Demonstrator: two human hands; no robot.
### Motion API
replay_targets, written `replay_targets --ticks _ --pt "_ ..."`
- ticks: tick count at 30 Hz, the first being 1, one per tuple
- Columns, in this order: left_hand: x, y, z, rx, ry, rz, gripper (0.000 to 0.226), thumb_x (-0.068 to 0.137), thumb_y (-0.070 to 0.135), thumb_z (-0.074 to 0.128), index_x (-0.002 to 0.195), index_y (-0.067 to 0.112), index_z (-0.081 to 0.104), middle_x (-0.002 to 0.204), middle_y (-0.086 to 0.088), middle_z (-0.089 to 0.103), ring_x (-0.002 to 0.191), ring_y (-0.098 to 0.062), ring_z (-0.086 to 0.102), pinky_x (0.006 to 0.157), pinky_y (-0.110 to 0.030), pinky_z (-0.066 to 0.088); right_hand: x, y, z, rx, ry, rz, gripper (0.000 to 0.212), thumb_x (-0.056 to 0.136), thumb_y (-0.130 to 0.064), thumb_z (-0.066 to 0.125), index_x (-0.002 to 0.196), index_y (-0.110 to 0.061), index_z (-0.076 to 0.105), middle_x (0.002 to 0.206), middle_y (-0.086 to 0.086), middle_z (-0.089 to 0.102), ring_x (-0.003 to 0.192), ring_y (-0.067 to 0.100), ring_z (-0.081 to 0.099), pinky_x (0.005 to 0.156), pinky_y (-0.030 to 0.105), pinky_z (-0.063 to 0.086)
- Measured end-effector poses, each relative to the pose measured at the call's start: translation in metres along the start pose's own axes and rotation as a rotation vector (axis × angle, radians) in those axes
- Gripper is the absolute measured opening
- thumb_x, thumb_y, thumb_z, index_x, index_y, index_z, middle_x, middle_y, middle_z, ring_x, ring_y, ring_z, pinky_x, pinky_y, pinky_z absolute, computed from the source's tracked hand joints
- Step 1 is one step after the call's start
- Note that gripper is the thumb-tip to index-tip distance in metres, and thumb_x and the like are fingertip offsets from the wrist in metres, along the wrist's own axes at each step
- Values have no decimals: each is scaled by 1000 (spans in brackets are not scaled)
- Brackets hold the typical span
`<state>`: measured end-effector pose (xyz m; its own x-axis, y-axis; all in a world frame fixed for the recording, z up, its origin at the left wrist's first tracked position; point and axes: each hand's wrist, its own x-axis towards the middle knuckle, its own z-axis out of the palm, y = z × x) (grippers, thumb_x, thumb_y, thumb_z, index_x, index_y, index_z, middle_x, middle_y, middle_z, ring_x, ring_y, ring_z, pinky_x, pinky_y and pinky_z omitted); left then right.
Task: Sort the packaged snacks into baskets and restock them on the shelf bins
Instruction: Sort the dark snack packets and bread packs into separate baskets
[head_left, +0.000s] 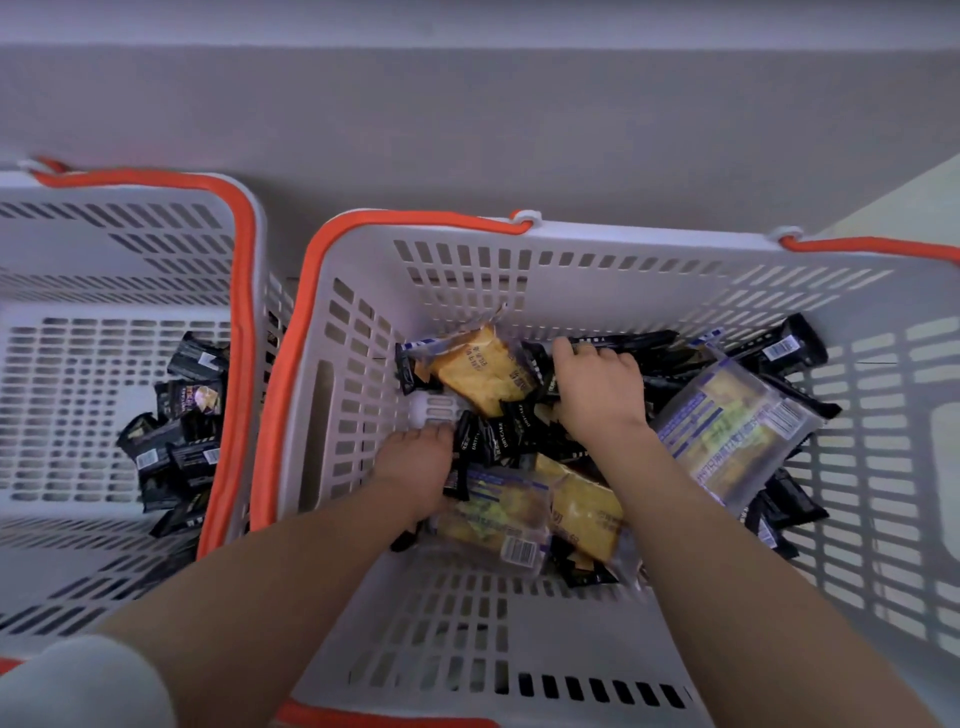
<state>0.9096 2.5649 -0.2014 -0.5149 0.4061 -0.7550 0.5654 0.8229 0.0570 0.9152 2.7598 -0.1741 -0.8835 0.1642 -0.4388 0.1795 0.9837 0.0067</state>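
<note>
Both my hands reach down into the big white basket with orange handles, which holds a mixed heap of snacks. My left hand lies at the heap's left edge, gripping small black packets by their ends. My right hand curls its fingers over black packets near the far wall. Clear bags of yellow cake lie around the hands: one at the back, two in front and one with a blue label at the right.
A second white basket with an orange handle stands to the left and holds only black packets. A grey floor runs behind both baskets, with a pale surface at the far right.
</note>
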Motion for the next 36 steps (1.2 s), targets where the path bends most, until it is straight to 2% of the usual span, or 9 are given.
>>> replay_targets --ticks 3,8,13,17,20,28,31,33,36 --pt "-2 4 -11 -127 6 -59 69 74 48 68 124 11 40 125 -9 50 112 -25 49 85 -33 42 -15 1 -12 181 85 36 55 78 -34 70 120 -15 40 114 10 59 103 32 57 80 39 43" --pt "-27 2 -33 -567 110 -202 78 66 48 74 122 9 37 117 -11 54 107 -26 52 79 -32 49 -50 0 -45 551 151 118 46 80 -32 67 116 -19 42 91 1 60 75 22 59 55 32 46" --pt "-86 -8 -61 -1021 312 -1 66 66 45 76 113 24 35 93 18 55 80 1 54 60 -14 42 -75 -22 -89 1158 191 231 35 76 -26 72 101 -29 46 87 -19 55 76 -5 55 60 13 45" --pt "-146 -36 -77 -1193 542 139 56 71 46 73 111 39 35 99 32 50 84 23 49 65 1 40 -85 -69 -119 1610 62 320 26 78 -20 71 101 -24 59 99 -1 68 91 16 65 81 37 54" --pt "-180 -67 -78 -1306 677 121 43 75 41 71 104 44 40 102 22 60 86 19 55 67 0 40 -91 -114 -136 1793 -39 277 18 83 -18 66 101 -20 63 91 0 73 81 15 70 71 33 58" --pt "-212 -162 -34 -1738 528 -258 46 79 42 69 117 22 53 108 2 67 100 -19 64 88 -38 50 -114 -254 -128 1754 -202 189 19 85 -12 65 103 -18 60 84 -7 71 77 7 67 70 24 56" --pt "-214 -186 -25 -2081 349 -346 24 83 30 68 98 13 66 76 -2 73 64 -13 69 57 -25 55 -119 -290 -110 1619 -182 260 42 84 -18 67 118 -13 42 106 -1 61 92 14 61 79 28 52" --pt "-216 -195 -23 -2253 243 -405 18 85 29 66 77 12 65 54 -1 67 43 -10 63 43 -19 48 -120 -299 -105 1570 -149 299 49 85 -23 67 120 -19 33 100 -5 53 83 7 57 70 19 47" --pt "-214 -200 -16 -2258 190 -375 18 85 25 66 74 11 63 52 -3 67 41 -11 62 37 -18 46 -118 -299 -103 1562 -194 308 58 87 -28 65 133 -13 33 123 2 52 105 15 56 93 28 46"
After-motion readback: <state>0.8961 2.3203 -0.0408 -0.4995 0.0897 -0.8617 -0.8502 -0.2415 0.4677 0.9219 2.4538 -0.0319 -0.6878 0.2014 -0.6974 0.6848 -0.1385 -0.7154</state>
